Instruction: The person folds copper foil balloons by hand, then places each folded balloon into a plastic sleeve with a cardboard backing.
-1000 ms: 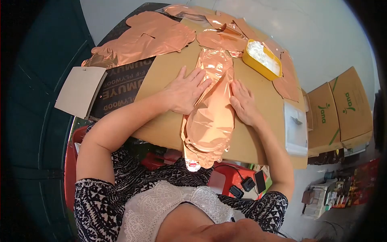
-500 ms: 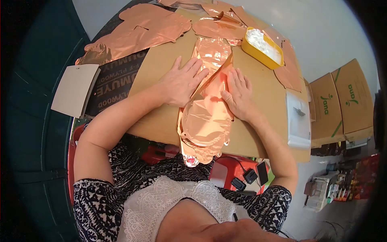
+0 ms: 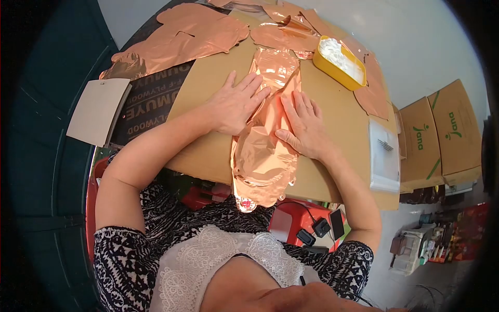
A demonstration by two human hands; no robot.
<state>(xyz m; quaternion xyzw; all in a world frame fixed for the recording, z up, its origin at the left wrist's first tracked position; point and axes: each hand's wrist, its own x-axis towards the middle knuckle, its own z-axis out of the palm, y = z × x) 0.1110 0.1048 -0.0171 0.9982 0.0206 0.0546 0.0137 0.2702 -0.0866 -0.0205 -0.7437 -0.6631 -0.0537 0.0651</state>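
A folded rose-gold foil balloon point(image 3: 266, 151) lies flat and lengthwise on the cardboard sheet, its near end hanging over the table's front edge. My left hand point(image 3: 238, 106) rests on its left side, fingers spread and pointing away from me. Pressed flat on the right side is my right hand point(image 3: 302, 125), fingers stretched out, thumb reaching toward the middle of the foil. Neither hand grips anything. A small shiny tab with a red mark point(image 3: 246, 203) shows at the near end.
More flat foil balloons point(image 3: 182, 39) lie along the far side. A yellow tub of white powder point(image 3: 340, 62) stands at the far right. Clear plastic bags point(image 3: 384, 156) lie at the right edge, a grey board point(image 3: 99, 112) at the left. Cartons point(image 3: 436, 138) stand beyond the right side.
My right hand has moved left and inward over the foil, pressing its raised right flap flatter. My left hand stays nearly in place.
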